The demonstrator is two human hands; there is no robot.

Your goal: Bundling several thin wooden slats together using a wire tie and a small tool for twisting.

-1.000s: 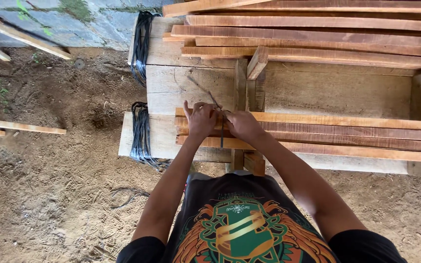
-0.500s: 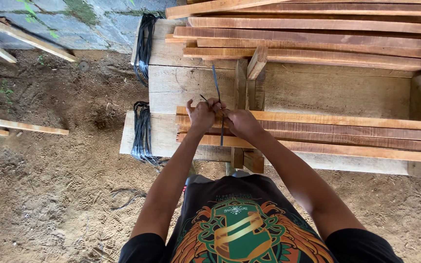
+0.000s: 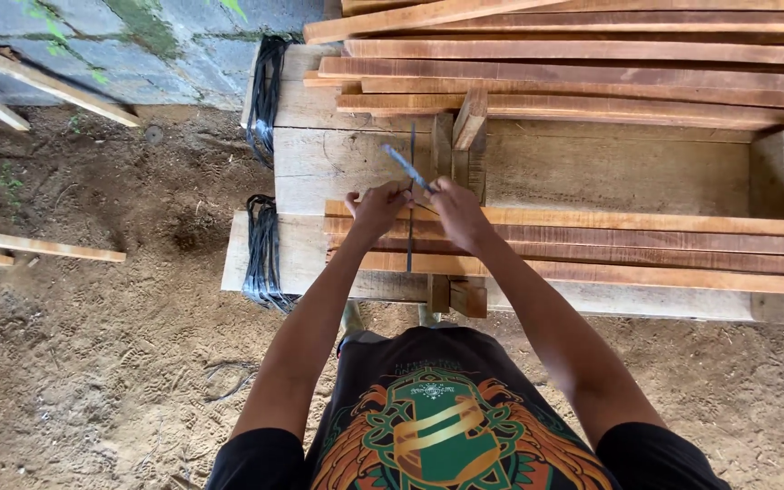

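A thin dark strap [image 3: 410, 245] runs across a low stack of long reddish wooden slats [image 3: 646, 245] lying on a pale wooden bench [image 3: 319, 163]. My left hand [image 3: 376, 210] and my right hand [image 3: 458, 210] sit side by side on top of the slats, both closed on the strap. One bluish strap end [image 3: 406, 168] sticks up and to the left between my hands. The rest of the strap continues straight over the bench top behind my hands.
Two bunches of black straps [image 3: 263, 254] hang off the bench's left end. A second stack of slats [image 3: 592, 63] lies at the back. Short upright wooden blocks [image 3: 469, 136] stand just behind my hands. Loose planks [image 3: 38, 245] lie on the dirt at left.
My hands have lifted slightly and drawn closer together. The strap end, which first lay low over the bench, now stands up at an angle between them.
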